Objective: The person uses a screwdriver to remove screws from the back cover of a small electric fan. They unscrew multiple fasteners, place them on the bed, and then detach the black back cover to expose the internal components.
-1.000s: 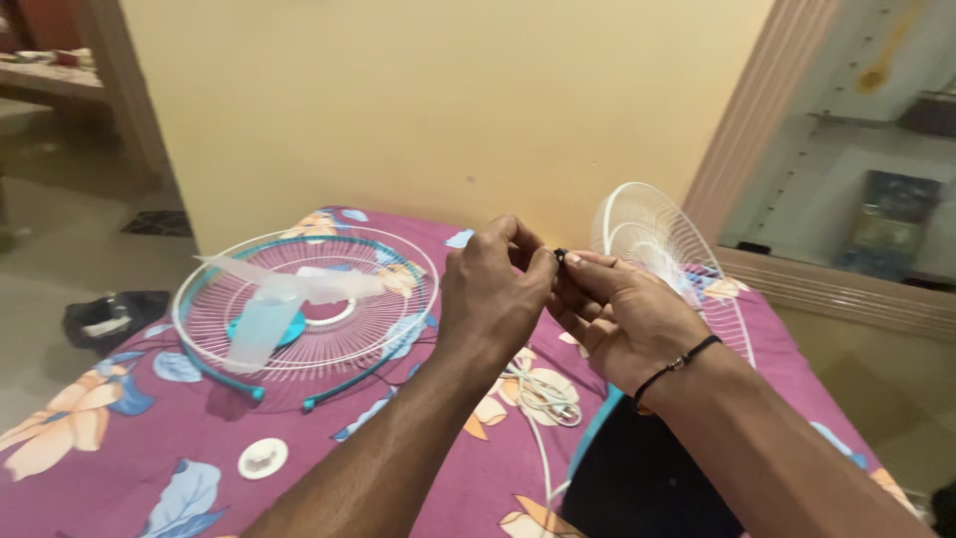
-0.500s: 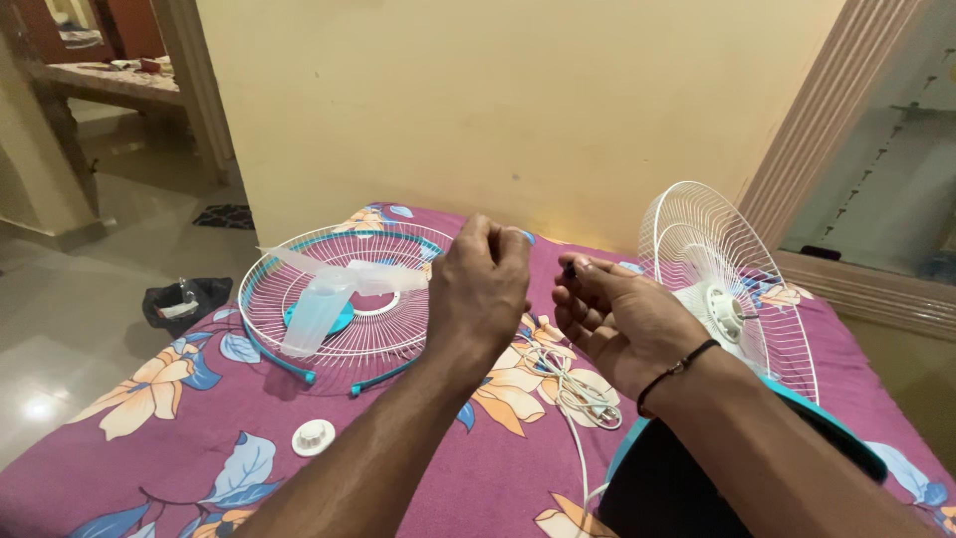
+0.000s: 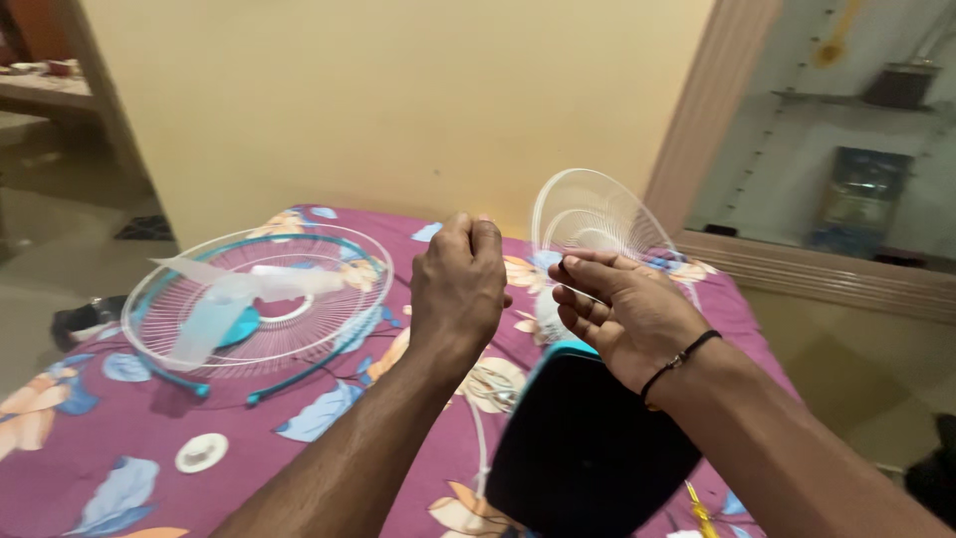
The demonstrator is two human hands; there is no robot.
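Observation:
My left hand [image 3: 458,284] is closed into a fist, held above the purple flowered bedsheet [image 3: 329,468], and I see nothing in it. Just to its right, my right hand [image 3: 622,311] is palm up with thumb pressed to forefinger. The small black part it pinched a moment ago is hidden in that pinch. A black cord bracelet circles the right wrist. Below the right hand lies the fan's dark body [image 3: 588,448] with a teal edge. Behind it stands the white wire rear guard [image 3: 588,214].
A white wire front guard with a teal rim [image 3: 299,329] lies flat at the left, a translucent fan blade [image 3: 214,304] resting on it. A white round cap [image 3: 201,451] and a white cord [image 3: 479,428] lie on the sheet. A dark bag [image 3: 85,319] sits on the floor.
The hands have drawn apart: the left closed into a fist and moved off the small black part. The view swung, and the fan body now shows larger under my right hand.

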